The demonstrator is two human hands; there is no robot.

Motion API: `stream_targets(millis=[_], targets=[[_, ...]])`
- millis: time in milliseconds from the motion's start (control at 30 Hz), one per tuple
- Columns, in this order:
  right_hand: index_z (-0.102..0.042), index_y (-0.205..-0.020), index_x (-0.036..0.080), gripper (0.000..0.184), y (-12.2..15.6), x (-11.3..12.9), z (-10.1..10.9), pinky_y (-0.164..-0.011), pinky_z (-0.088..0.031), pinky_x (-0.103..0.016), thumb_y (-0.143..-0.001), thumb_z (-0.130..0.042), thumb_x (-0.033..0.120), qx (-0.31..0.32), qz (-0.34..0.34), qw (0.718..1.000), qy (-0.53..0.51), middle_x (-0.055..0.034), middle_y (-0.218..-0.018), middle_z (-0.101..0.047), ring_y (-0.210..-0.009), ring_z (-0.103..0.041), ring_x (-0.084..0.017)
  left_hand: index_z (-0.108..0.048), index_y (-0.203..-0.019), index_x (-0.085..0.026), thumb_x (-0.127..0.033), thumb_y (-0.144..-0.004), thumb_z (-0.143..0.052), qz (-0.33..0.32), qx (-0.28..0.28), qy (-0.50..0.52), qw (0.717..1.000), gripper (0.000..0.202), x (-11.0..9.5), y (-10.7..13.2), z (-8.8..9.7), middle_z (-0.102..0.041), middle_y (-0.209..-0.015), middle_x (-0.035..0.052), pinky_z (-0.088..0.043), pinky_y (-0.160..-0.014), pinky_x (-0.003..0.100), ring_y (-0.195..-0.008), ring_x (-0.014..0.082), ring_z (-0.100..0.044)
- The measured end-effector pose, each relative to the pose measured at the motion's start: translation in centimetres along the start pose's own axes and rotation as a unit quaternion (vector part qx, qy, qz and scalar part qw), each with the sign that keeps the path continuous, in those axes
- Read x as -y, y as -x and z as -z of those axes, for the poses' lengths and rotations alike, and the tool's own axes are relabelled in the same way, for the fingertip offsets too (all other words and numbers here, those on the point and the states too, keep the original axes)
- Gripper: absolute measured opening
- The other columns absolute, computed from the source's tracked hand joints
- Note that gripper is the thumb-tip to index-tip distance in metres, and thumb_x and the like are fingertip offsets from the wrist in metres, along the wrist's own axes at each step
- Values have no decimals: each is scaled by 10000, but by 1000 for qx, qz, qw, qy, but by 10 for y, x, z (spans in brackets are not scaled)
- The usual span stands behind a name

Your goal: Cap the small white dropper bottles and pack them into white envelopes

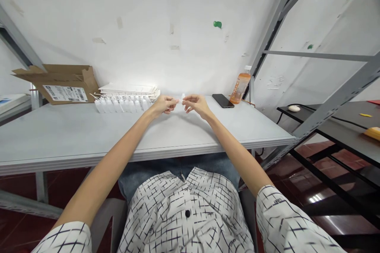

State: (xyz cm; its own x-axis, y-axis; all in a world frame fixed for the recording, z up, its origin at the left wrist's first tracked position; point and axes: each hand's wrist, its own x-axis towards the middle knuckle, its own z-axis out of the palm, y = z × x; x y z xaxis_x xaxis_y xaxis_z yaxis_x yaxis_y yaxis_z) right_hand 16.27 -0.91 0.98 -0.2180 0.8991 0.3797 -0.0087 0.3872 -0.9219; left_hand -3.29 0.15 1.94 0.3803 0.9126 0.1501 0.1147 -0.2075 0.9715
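While our left hand (166,104) pinches a small white piece (183,97), thumb and forefinger clamped on it, our right hand (196,104) meets it with bent fingers from the other side; we cannot tell whether these are closed on it. We have the piece to the right of the row of white bottles (121,105), which stands on the pale table (74,130). We see a cardboard box (67,80) left of the row, a white stack (127,88) just behind it, and, well apart to its right, a black phone (222,101) and an orange drink bottle (241,87).
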Motion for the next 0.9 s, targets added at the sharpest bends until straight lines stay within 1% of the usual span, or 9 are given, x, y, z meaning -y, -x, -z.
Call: stream_targets(millis=[133,300,467,567,733,800,900], targets=[[-645,-763,136,294,1,1,-1,-475,-583,-269,-670,-828,347,-2,-6,1000,6,-36,-705,-678,-546,-659,-142,-632,-675,-126,-408,-688,-815,-21,3,-3,1000,336,1,1,2,-497,-640,11,-238,-438,204,-526,64,-398],[-605,-781,148,279,3,-2,-1,-481,-577,-260,-693,-808,318,19,-25,999,9,-49,-733,-705,-582,-709,-177,-702,-714,-107,-389,-650,-841,-25,7,-21,999,322,5,0,4,-534,-639,28,-277,-441,220,-532,75,-419],[-555,-777,165,281,5,-2,-1,-518,-593,-283,-699,-796,286,42,-28,999,-18,-40,-723,-706,-624,-726,-198,-745,-787,-107,-391,-683,-812,-61,20,-54,996,310,7,1,6,-512,-572,5,-313,-460,236,-512,79,-402],[-551,-761,166,289,4,-4,0,-547,-606,-304,-694,-803,291,54,-15,998,-30,-29,-704,-694,-615,-708,-181,-755,-782,-111,-396,-722,-774,-95,26,-93,991,291,8,2,8,-472,-520,-17,-336,-480,241,-498,81,-401],[-553,-751,168,303,3,-7,-1,-581,-617,-326,-686,-811,313,62,-3,997,-46,-14,-686,-679,-597,-674,-153,-769,-802,-114,-414,-742,-751,-131,22,-137,982,306,10,2,12,-473,-499,-23,-326,-488,240,-487,84,-411],[-551,-747,171,306,3,-7,-2,-593,-620,-332,-681,-814,315,60,-5,997,-49,-8,-681,-676,-593,-664,-146,-781,-867,-109,-417,-734,-754,-132,11,-144,981,336,10,2,12,-474,-492,-30,-318,-487,241,-475,83,-402],[-555,-731,174,293,4,-6,-1,-605,-622,-337,-676,-808,311,52,-8,997,-51,-5,-669,-672,-580,-650,-138,-782,-991,-89,-411,-699,-772,-115,-18,-153,981,435,9,2,9,-474,-484,-42,-298,-475,242,-458,80,-378]])
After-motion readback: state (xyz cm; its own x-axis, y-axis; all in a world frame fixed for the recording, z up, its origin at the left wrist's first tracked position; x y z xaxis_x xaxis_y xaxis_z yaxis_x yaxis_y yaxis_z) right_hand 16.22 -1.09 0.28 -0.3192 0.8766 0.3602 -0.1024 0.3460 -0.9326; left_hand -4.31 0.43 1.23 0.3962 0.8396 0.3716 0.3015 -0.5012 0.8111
